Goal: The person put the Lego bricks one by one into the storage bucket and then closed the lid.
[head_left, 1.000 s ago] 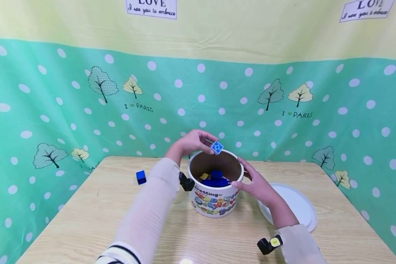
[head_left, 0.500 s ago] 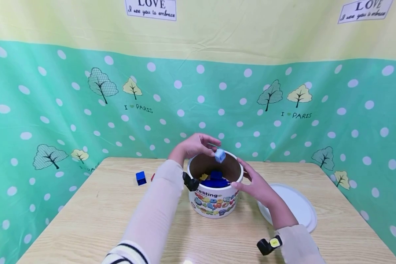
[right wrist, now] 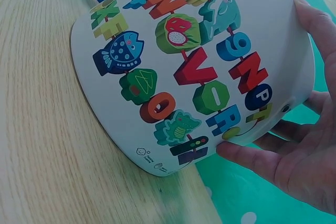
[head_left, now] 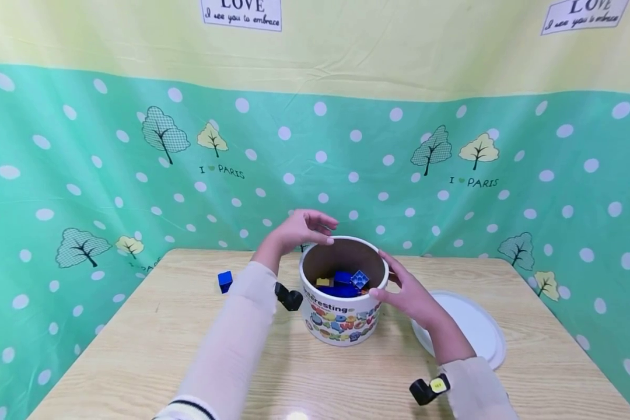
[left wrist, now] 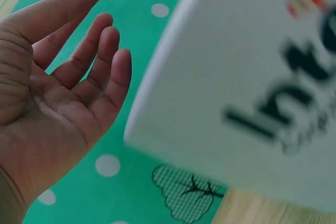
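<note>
A round white bucket (head_left: 341, 326) printed with colourful letters stands on the table, its top uncovered. Inside it lie several building blocks, among them a light blue block (head_left: 360, 279), dark blue blocks (head_left: 342, 277) and a yellow block (head_left: 324, 282). My left hand (head_left: 305, 228) hovers at the bucket's back left rim; in the left wrist view its fingers are loosely bent with nothing between them. My right hand (head_left: 406, 291) grips the bucket's right side, thumb at the rim and fingers round the outer wall, as the right wrist view (right wrist: 294, 145) also shows.
A white round lid (head_left: 469, 326) lies flat on the table right of the bucket, partly under the right forearm. One dark blue block (head_left: 224, 282) sits on the table (head_left: 152, 338) to the left. A green dotted curtain (head_left: 273, 151) hangs behind the table.
The light blue block has left my left hand and now lies in the bucket. That hand has drawn back a little to the left. My right hand keeps its hold on the bucket.
</note>
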`<state>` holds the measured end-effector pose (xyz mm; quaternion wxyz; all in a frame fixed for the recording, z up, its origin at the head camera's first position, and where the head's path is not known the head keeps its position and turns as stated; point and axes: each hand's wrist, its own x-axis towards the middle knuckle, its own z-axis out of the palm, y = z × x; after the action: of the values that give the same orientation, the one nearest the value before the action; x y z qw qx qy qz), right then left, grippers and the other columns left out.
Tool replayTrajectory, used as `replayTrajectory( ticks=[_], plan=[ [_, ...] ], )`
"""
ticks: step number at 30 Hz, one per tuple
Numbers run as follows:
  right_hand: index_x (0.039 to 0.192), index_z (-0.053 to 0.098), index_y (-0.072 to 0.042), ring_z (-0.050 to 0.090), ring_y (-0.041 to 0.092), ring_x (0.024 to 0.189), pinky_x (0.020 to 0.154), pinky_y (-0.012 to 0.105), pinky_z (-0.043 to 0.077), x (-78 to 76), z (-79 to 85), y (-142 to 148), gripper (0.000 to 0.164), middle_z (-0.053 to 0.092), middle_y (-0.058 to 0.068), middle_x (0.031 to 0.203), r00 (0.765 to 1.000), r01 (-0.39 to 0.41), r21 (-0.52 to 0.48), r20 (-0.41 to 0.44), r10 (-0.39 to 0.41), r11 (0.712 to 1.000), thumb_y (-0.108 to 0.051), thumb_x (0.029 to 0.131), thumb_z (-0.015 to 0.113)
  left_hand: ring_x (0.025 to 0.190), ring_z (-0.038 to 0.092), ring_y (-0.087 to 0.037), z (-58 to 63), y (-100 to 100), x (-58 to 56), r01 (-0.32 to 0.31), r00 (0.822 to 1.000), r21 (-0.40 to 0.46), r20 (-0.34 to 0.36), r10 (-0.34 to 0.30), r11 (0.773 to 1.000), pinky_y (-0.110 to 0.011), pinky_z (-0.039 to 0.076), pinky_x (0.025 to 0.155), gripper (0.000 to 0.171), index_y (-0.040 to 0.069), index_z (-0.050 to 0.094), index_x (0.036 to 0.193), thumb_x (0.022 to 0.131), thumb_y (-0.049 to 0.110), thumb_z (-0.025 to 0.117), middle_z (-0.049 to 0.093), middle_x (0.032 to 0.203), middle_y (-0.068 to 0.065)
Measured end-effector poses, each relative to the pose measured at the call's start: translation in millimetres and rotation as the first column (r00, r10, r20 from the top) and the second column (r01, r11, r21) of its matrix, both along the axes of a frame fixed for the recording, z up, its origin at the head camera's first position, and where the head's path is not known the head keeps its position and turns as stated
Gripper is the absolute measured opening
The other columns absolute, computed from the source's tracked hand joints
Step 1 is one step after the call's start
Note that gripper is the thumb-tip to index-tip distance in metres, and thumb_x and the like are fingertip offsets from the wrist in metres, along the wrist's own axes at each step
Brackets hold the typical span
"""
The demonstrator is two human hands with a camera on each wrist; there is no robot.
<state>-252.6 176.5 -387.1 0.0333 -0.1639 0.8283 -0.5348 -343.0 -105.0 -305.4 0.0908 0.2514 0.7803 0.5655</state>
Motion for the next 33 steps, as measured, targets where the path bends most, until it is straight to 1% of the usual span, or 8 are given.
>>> replayTrajectory(
  ticks=[5, 12, 16, 19, 21, 26, 31, 33],
  plan=[
    [0.156, 0.02, -0.027, 0.026, 0.043, 0.141, 0.102, 0.064, 0.036, -0.6, 0.8, 0.6, 0.092, 0.022, 0.012, 0.159, 1.0, 0.015, 0.005, 0.0, -0.015, 1.0, -0.04, 0.084, 0.076, 0.102, 0.063, -0.027, -3.2, -15.0, 6.0, -0.027, 0.998, 0.025, -0.047, 0.028, 0.999, -0.036, 0.053, 0.089, 0.04, -0.001, 0.068, 0.116, 0.078, 0.0, 0.079, 0.069, 0.11, -0.011],
    [0.156, 0.02, -0.027, 0.026, 0.042, 0.141, 0.103, 0.064, 0.035, 0.5, 0.3, 0.3, 0.092, 0.022, 0.013, 0.159, 1.0, 0.009, -0.003, 0.006, -0.009, 1.0, -0.04, 0.084, 0.076, 0.102, 0.059, -0.025, -9.1, -32.5, 17.8, -0.08, 0.993, -0.011, -0.087, 0.079, 0.997, -0.036, 0.054, 0.086, 0.036, 0.004, 0.07, 0.113, 0.079, 0.008, 0.081, 0.063, 0.11, -0.009],
    [0.156, 0.02, -0.027, 0.025, 0.042, 0.141, 0.102, 0.064, 0.035, 1.5, 0.8, -0.5, 0.093, 0.022, 0.013, 0.159, 1.0, 0.008, -0.004, 0.007, -0.008, 1.0, -0.039, 0.084, 0.076, 0.102, 0.06, -0.025, -13.8, -41.5, 27.7, -0.114, 0.99, -0.031, -0.086, 0.111, 0.993, -0.037, 0.054, 0.086, 0.035, 0.006, 0.07, 0.112, 0.08, 0.011, 0.081, 0.067, 0.106, -0.008],
    [0.156, 0.02, -0.028, 0.025, 0.042, 0.141, 0.102, 0.065, 0.035, 2.3, 1.9, -1.0, 0.093, 0.021, 0.013, 0.159, 1.0, 0.011, -0.002, 0.007, -0.011, 1.0, -0.039, 0.084, 0.076, 0.102, 0.06, -0.025, -18.1, -47.7, 35.1, -0.14, 0.986, -0.031, -0.092, 0.136, 0.99, -0.038, 0.053, 0.086, 0.033, 0.007, 0.071, 0.111, 0.08, 0.011, 0.081, 0.067, 0.106, -0.009],
    [0.156, 0.02, -0.028, 0.025, 0.042, 0.141, 0.102, 0.065, 0.035, 2.5, 2.3, -1.2, 0.093, 0.021, 0.012, 0.159, 1.0, 0.011, 0.0, 0.006, -0.011, 1.0, -0.039, 0.084, 0.076, 0.102, 0.06, -0.025, -21.5, -52.0, 39.3, -0.155, 0.984, -0.024, -0.096, 0.152, 0.988, -0.039, 0.052, 0.086, 0.033, 0.007, 0.071, 0.11, 0.08, 0.01, 0.081, 0.067, 0.107, -0.013],
    [0.156, 0.02, -0.028, 0.025, 0.042, 0.141, 0.102, 0.064, 0.036, 2.3, 1.5, -1.1, 0.092, 0.021, 0.013, 0.159, 1.0, 0.003, -0.005, -0.001, -0.003, 1.0, -0.039, 0.084, 0.076, 0.104, 0.06, -0.028, -32.7, -63.4, 46.6, -0.182, 0.98, -0.002, -0.085, 0.182, 0.983, -0.037, 0.054, 0.083, 0.035, 0.004, 0.069, 0.113, 0.081, 0.013, 0.081, 0.065, 0.112, -0.018],
    [0.156, 0.02, -0.027, 0.025, 0.043, 0.141, 0.101, 0.064, 0.036, 1.7, 0.3, -1.3, 0.092, 0.022, 0.013, 0.159, 1.0, 0.0, -0.006, -0.003, 0.0, 1.0, -0.039, 0.084, 0.076, 0.106, 0.06, -0.034, -41.7, -75.1, 53.4, -0.196, 0.976, 0.025, -0.095, 0.198, 0.98, -0.037, 0.055, 0.086, 0.035, 0.002, 0.068, 0.115, 0.082, 0.01, 0.079, 0.065, 0.112, -0.015],
    [0.156, 0.02, -0.027, 0.026, 0.043, 0.141, 0.101, 0.064, 0.037, 1.3, 0.3, -1.3, 0.092, 0.022, 0.013, 0.159, 1.0, -0.002, -0.006, -0.004, 0.001, 1.0, -0.039, 0.084, 0.076, 0.106, 0.061, -0.034, -44.2, -80.0, 56.7, -0.206, 0.973, 0.032, -0.102, 0.208, 0.978, -0.037, 0.054, 0.087, 0.035, 0.002, 0.068, 0.115, 0.082, 0.01, 0.079, 0.065, 0.112, -0.013]
  ],
)
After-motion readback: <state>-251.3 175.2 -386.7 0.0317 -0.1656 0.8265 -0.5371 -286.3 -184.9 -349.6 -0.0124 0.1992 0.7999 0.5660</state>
